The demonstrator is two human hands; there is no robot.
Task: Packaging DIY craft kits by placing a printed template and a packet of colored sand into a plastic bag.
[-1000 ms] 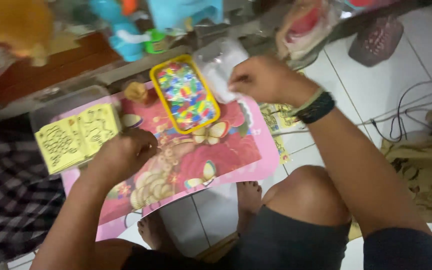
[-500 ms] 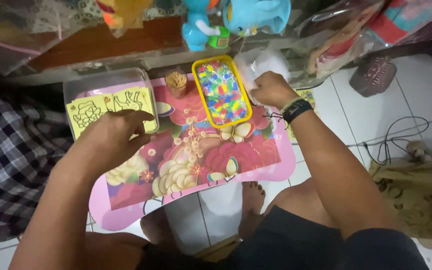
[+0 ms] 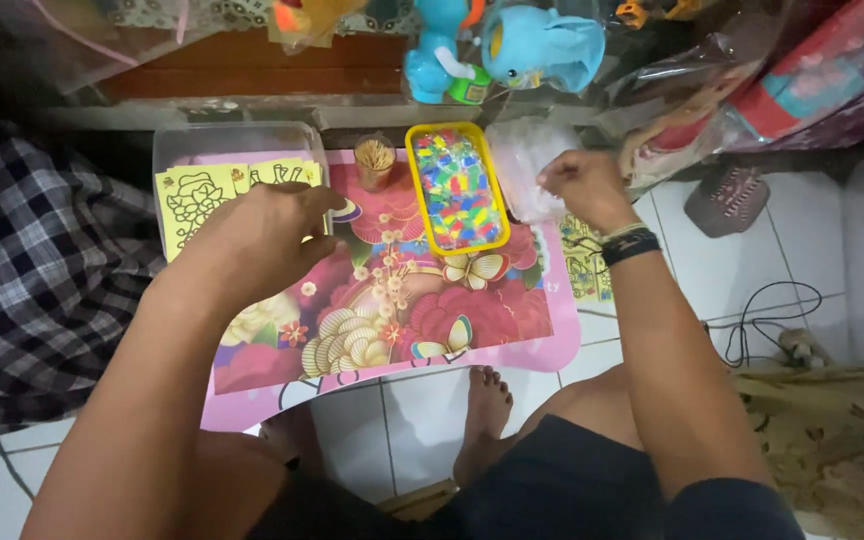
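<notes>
White floor tiles (image 3: 722, 270) run under a small pink lap table (image 3: 392, 300) printed with flowers and butterflies, pushed up against a low shelf of packaged toys, with a checked cloth (image 3: 32, 270) lying off its left edge.

Compared with half a second ago, the head has dipped closer and the table sits more squarely in view. The left hand (image 3: 262, 240) has slid along the far left part of the tabletop and now covers the near right corner of the yellow stencil sheet (image 3: 202, 195), which lies in a clear shallow tray (image 3: 167, 140) at the far left corner. Its fingers are curled down and close together on the sheet's edge; whether they pinch it or only press it I cannot tell. The right hand (image 3: 582, 185) has drawn a little back from the yellow tray of coloured beads (image 3: 457, 185), and hovers over a clear plastic bag (image 3: 522, 170) at the far right edge. Its fingertips are gathered together as if nipping something small, though nothing can be made out between them. Judging by that, the work looks to be at the stage of sorting out materials, with no beads yet laid on the sheet.

Counted: 2 hands, 1 bead tray, 1 clear tray, at least 1 yellow sheet, 1 small cup of sticks (image 3: 374, 160) between the 2 trays, 1 bag, 2 blue plush toys (image 3: 542, 45) on the shelf, 1 dark wristband (image 3: 630, 245) on the right wrist.
</notes>
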